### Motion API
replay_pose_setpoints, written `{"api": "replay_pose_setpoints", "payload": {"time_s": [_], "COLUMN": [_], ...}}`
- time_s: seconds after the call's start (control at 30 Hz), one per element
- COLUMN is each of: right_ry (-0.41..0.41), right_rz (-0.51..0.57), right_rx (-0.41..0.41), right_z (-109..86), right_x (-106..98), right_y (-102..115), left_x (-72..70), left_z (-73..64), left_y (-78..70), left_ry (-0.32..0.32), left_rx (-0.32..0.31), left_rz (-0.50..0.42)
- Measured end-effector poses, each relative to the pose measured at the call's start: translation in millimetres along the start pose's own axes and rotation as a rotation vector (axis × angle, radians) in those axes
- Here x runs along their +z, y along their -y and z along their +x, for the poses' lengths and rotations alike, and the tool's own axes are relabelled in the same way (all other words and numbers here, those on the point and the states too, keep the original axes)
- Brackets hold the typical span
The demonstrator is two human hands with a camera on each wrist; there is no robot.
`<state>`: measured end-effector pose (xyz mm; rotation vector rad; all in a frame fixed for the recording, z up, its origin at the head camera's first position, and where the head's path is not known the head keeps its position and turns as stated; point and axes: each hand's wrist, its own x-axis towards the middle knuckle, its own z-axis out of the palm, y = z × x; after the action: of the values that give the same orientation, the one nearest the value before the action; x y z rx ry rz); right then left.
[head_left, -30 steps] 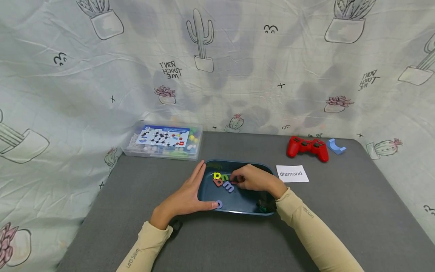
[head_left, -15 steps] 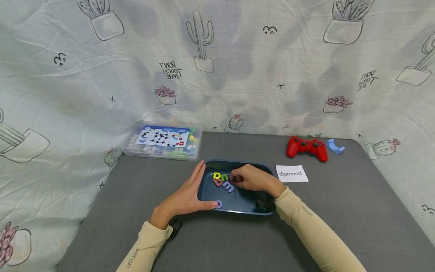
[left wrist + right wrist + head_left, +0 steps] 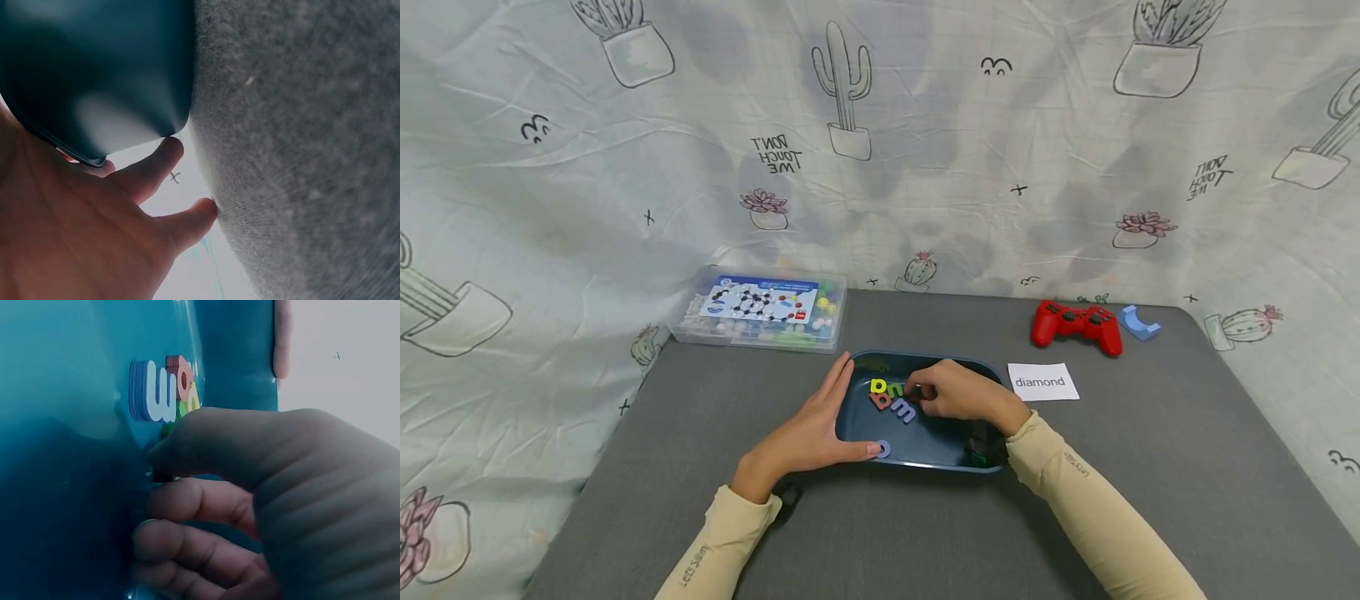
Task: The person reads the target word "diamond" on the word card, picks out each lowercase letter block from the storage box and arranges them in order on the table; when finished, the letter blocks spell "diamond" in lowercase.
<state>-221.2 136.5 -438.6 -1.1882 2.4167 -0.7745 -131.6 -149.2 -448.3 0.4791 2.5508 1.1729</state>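
Note:
A dark blue tray [image 3: 925, 454] lies on the grey table with colored foam-like letters in it. My left hand [image 3: 805, 433] spans its left side, fingers straight along the rim and thumb over the near edge by a small blue ring-shaped letter [image 3: 883, 449]. Inside the tray, my right hand [image 3: 958, 392] pinches a small dark reddish letter [image 3: 164, 477] between thumb and forefinger; its shape is mostly hidden. Just left of those fingertips sit a green n [image 3: 895, 390], a yellow letter [image 3: 877, 386], a red letter [image 3: 880, 402] and a blue m [image 3: 903, 410].
A white card [image 3: 1042, 382] reading "diamond" lies right of the tray. Behind it are a red game controller [image 3: 1077, 327] and a light blue curved piece [image 3: 1138, 322]. A clear plastic box [image 3: 760, 308] stands at the back left. A patterned cloth [image 3: 880, 208] hangs behind.
The reddish letter at my right fingertips has shifted and shows less of its face now. Both hands and the tray stay nearly in place.

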Motion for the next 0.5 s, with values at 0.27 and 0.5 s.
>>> {"api": "replay_pose_setpoints", "payload": {"time_s": [0.27,0.5], "right_ry": [-0.058,-0.098], "right_rz": [-0.005,0.021], "right_rx": [-0.002,0.012], "right_z": [0.1,-1.9], "right_x": [-5,-9], "right_y": [7,17], "left_x": [0.4,0.6], "left_z": [0.2,-0.4], "left_y": [0.3,0.1], "left_ry": [0.003,-0.001], "left_rx": [-0.012,-0.016], "left_rz": [0.011,0.002]}}
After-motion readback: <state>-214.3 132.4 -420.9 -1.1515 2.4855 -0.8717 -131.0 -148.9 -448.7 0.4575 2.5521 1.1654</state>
